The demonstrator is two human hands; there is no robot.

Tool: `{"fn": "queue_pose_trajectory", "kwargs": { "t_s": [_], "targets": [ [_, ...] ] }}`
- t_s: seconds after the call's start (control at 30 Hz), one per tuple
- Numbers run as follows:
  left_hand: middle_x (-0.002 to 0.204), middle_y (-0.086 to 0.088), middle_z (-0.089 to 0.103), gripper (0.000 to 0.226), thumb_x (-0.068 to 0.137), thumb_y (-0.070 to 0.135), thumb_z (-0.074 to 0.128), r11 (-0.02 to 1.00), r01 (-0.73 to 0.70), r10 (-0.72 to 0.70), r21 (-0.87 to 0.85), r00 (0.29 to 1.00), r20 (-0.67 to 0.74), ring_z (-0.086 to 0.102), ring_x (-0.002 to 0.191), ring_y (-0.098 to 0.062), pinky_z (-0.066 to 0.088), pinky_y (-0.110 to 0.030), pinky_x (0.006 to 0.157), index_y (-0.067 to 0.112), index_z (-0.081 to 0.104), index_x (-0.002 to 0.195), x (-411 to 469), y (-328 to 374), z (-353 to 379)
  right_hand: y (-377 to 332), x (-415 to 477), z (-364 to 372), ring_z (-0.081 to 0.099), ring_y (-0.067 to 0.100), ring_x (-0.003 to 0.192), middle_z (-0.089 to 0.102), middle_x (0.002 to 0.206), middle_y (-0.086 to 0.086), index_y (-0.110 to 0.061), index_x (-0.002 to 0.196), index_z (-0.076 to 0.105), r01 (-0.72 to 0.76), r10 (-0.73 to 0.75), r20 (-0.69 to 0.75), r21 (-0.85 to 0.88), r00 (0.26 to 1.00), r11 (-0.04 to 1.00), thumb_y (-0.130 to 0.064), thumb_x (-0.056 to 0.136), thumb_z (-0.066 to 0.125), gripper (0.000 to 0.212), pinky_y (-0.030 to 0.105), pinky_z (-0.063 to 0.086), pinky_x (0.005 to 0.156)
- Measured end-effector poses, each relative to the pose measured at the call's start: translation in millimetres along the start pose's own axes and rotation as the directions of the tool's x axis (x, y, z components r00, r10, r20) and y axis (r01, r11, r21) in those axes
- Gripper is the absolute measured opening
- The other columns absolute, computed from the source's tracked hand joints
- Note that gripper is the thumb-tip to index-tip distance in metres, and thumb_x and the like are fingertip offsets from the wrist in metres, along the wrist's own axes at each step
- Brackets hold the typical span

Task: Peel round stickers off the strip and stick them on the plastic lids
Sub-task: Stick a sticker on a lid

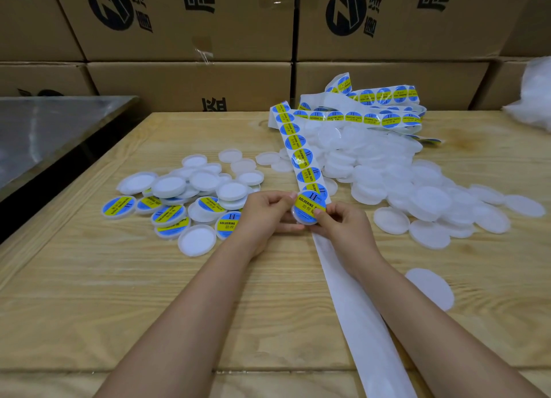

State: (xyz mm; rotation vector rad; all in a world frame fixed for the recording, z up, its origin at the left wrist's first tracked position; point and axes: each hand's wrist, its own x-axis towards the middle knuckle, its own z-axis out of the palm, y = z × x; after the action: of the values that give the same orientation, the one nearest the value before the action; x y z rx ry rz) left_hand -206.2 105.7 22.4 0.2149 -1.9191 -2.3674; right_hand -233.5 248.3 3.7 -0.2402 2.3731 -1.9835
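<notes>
Behind everything, stacked cardboard boxes [185, 78] wall off the far edge of the wooden tabletop [119, 293], and a metal surface [44, 135] sits to your left. A broad heap of plain lids [387, 171] spreads across the right half, with the sticker strip [301, 156] looping over it and running towards you; nearer you it turns into bare backing paper [351, 302] that passes under your right forearm. To the left lies a smaller pile of labelled lids [170, 216], some face down. Your left grip [265, 210] is curled round the left edge of one lid [307, 211], held just above the strip. Your right grip [343, 222] pinches the lower right edge of the blue-and-yellow sticker [308, 205] lying on that lid.
</notes>
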Motion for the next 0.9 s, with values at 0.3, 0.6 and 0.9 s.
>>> {"fn": "queue_pose_trajectory", "kwargs": {
  "t_s": [0.3,0.6,0.9],
  "targets": [
    [0.076,-0.008,0.074,0.018,0.093,0.016,0.057,0.997,-0.032,0.034,0.073,0.999,-0.028,0.072,0.07,-0.024,0.057,-0.027,0.057,0.007,0.067,0.082,0.4,-3.5,0.3,-4.0,-3.8,-0.1,0.059,0.017,0.069,0.062,0.067,0.001,-0.006,0.071,0.061,0.057,-0.059,-0.013,-0.119,0.998,0.991,-0.014,0.087,0.062,0.018,0.034,0.047,0.07],
    [0.075,-0.008,0.074,0.016,0.093,0.014,0.057,0.996,-0.035,0.039,0.082,0.998,-0.049,0.071,0.067,-0.024,0.057,-0.026,0.055,0.005,0.067,0.085,-1.7,-2.6,2.4,-4.6,-3.4,-0.4,0.055,0.016,0.069,0.059,0.065,-0.001,-0.01,0.067,0.059,0.06,-0.065,-0.026,-0.137,0.998,0.989,-0.014,0.087,0.061,0.02,0.039,0.048,0.072],
    [0.077,-0.007,0.073,0.014,0.093,0.014,0.057,0.975,-0.11,0.124,0.194,0.99,-0.059,0.071,0.065,-0.024,0.056,-0.023,0.055,0.006,0.066,0.086,-7.8,-2.1,7.8,-4.0,-4.4,0.2,0.047,0.007,0.058,0.054,0.061,-0.007,-0.014,0.064,0.054,0.073,-0.086,-0.061,-0.196,0.994,0.978,-0.015,0.085,0.062,0.023,0.019,0.035,0.055]
  ]
}}
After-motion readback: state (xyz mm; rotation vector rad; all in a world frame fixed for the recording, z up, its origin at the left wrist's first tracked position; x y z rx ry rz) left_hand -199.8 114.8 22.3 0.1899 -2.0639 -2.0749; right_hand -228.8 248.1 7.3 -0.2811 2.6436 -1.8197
